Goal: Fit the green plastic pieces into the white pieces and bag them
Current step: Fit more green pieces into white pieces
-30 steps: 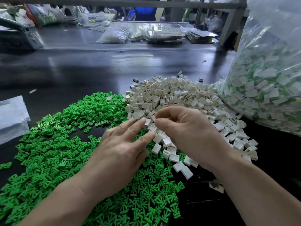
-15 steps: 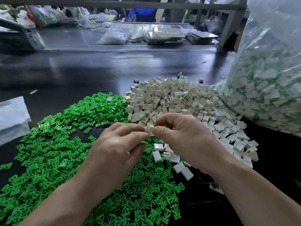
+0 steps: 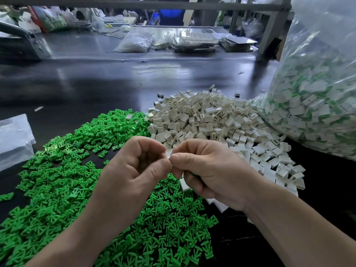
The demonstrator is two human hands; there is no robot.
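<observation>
Nothing legible here tbh. The small printed patch on the big clear plastic bag of white-and-green pieces, right side of frame, is way too blurry. The red/green printed packet, upper left, has print but I can't make out any letters or nos.

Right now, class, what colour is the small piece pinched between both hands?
Off-white; the piece shows best in head view.

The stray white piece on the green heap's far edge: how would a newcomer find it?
Find the green heap on the dark table's left. Follow it to its far edge, beside the white heap. One white piece lies there on green, apart from its own pile.
</observation>
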